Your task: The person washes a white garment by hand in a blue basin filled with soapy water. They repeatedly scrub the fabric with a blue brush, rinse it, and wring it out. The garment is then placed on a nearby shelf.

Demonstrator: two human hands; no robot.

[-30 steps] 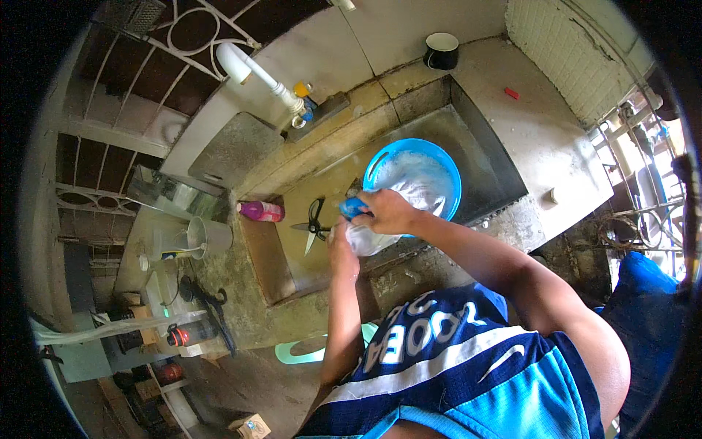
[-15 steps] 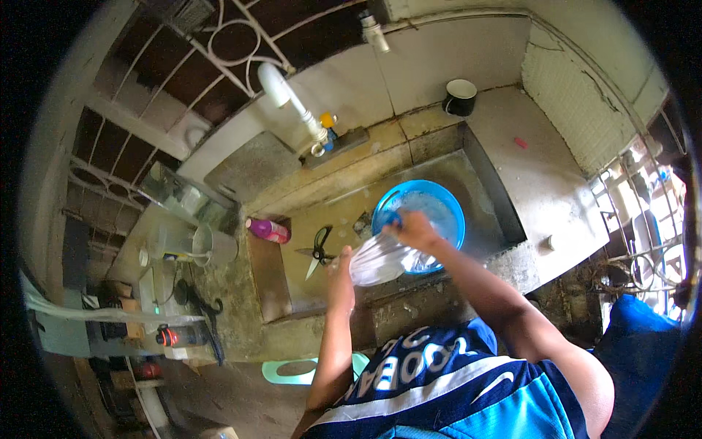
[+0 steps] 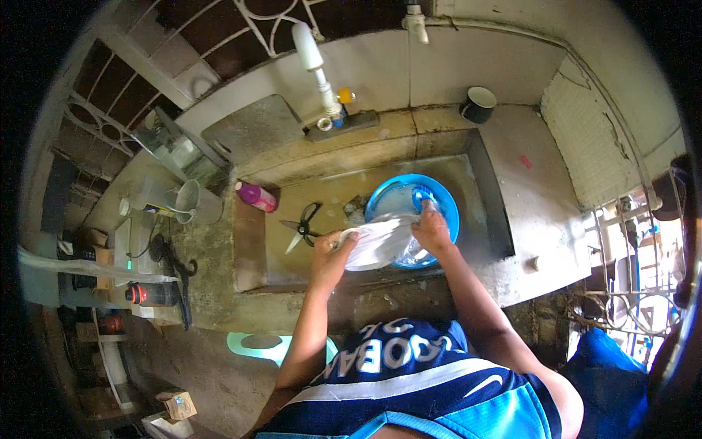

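My left hand [image 3: 333,252] grips one end of a thin white sheet [image 3: 380,241], bunched and shiny; whether it is cloth or plastic I cannot tell. The sheet stretches across to my right hand [image 3: 433,230] and hangs partly over the near side of a blue basin [image 3: 452,212] with sudsy water. My right hand is closed on a blue brush [image 3: 422,196], its head pointing away over the basin, and it also touches the sheet's far end. Scissors [image 3: 301,227] with dark handles lie spread in the sink, left of the basin.
The concrete sink [image 3: 259,252] has raised walls. A purple-pink bottle [image 3: 256,196] lies at its left wall, and a white tap pipe [image 3: 320,84] rises behind. A black mug [image 3: 478,106] stands back right. Left are a grey pail [image 3: 196,205] and a dark bottle [image 3: 150,294].
My right hand has moved right, and the brush now points away from me over the basin. The white sheet is spread flatter between my hands. The whole view has shifted slightly.
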